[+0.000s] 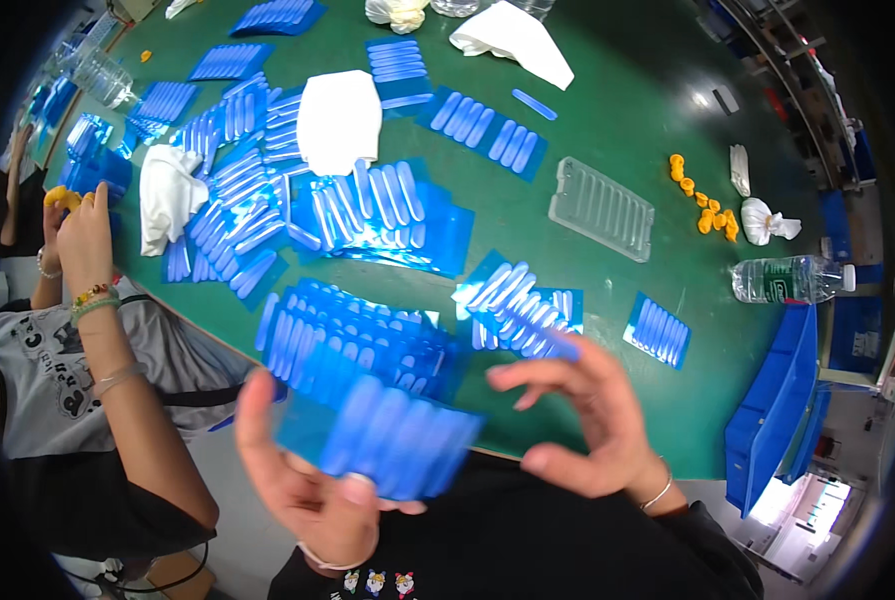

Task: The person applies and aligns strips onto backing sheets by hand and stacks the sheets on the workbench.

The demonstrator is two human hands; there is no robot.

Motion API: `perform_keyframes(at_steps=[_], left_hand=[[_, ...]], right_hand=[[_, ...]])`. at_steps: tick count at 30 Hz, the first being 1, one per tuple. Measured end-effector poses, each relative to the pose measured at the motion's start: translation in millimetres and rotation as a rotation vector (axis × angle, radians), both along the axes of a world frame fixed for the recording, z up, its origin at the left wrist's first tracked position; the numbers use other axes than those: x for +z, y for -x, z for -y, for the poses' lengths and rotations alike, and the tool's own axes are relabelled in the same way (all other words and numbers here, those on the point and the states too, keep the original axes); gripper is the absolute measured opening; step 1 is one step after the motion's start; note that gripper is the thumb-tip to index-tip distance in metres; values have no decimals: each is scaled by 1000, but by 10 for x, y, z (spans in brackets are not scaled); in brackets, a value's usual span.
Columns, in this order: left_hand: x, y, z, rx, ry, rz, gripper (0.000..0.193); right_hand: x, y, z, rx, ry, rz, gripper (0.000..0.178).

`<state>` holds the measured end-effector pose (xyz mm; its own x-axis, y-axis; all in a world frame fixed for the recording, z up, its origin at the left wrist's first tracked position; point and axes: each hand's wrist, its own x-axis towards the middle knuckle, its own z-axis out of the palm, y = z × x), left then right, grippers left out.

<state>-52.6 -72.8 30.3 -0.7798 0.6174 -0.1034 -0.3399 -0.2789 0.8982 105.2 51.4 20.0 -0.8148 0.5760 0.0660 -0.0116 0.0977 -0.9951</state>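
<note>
A green table (627,130) spreads across the middle, glare (701,100) whitening it towards two o'clock, with metal racks (787,88) beyond. Grey floor (229,470) shows at eight o'clock; the bright patch (827,506) at four may be a window.

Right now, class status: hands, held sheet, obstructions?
Left hand gripping blue sheet of oblong strips, blurred. Right hand open beside it. Stacked blue sheets just beyond.
</note>
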Motion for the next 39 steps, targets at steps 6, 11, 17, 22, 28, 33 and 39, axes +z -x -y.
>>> perform_keyframes(at_steps=[6,11,17,22,28,33,39], left_hand=[[-125,-60,-29,-87,-163,201,78],[-387,143,92,-67,153,-465,74],[-519,337,240,56,291,-736,35],[-646,445,360,190,494,-463,17],[-652,546,265,-131,541,44,35],[-650,587,341,-92,490,-78,24],[-606,510,301,-70,495,-77,14]], right_hand=[[-42,209,171,5,451,-132,69],[-41,144,72,-174,443,-45,61],[-351,-58,-302,-584,88,187,61],[-356,-100,-319,-633,-86,347,62],[-325,43,-300,-647,-456,556,64],[-170,336,-117,-515,-586,389,58],[-162,831,242,-155,-470,252,69]])
